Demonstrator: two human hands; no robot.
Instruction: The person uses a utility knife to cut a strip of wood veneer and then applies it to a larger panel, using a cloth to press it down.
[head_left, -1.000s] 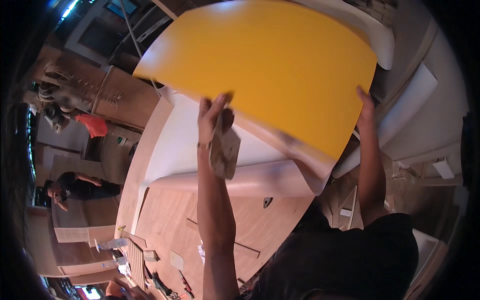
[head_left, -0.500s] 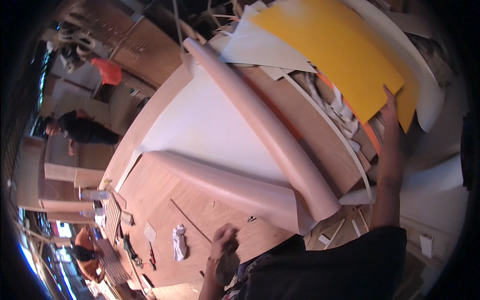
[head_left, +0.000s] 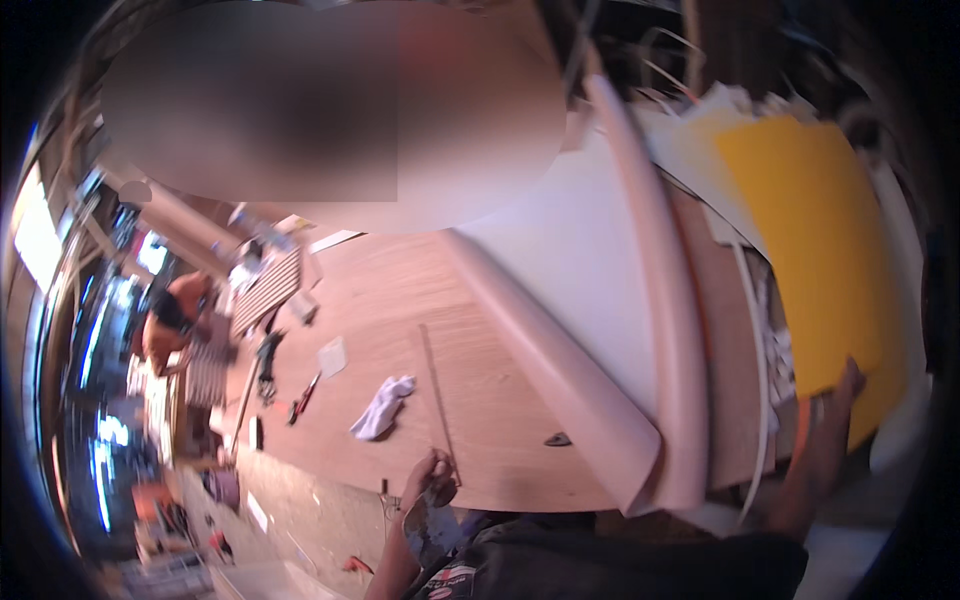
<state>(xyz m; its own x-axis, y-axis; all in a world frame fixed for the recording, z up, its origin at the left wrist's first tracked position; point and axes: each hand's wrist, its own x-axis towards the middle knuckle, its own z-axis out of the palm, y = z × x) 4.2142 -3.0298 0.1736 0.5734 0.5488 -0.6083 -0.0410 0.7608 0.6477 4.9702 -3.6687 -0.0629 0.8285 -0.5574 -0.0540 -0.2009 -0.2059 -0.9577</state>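
My right hand (head_left: 848,384) grips the near edge of a large yellow sheet (head_left: 825,240) at the right, its thumb on top. Below the table's middle, my left hand (head_left: 434,478) is closed, fingers curled; what they hold, if anything, is hidden. Right beside it lies the lower end of a thin brown strip (head_left: 434,380). Between my hands, a pinkish sheet with a white face (head_left: 585,250) spreads over the plywood table (head_left: 500,350), its two sides curled into long rolls (head_left: 560,365). A small dark triangular piece (head_left: 558,439) rests near the front edge.
On the table's left lie a crumpled white cloth (head_left: 383,408), red-handled pliers (head_left: 304,398) and a pale flat piece (head_left: 332,356). A person in orange (head_left: 180,310) bends over slats at the far left. White scraps (head_left: 778,335) sit beneath the yellow sheet. A blurred patch covers the upper left.
The view has swung left, so the table and sheets appear shifted right. My right hand still holds the yellow sheet. My left hand is now right beside the thin strip's lower end.
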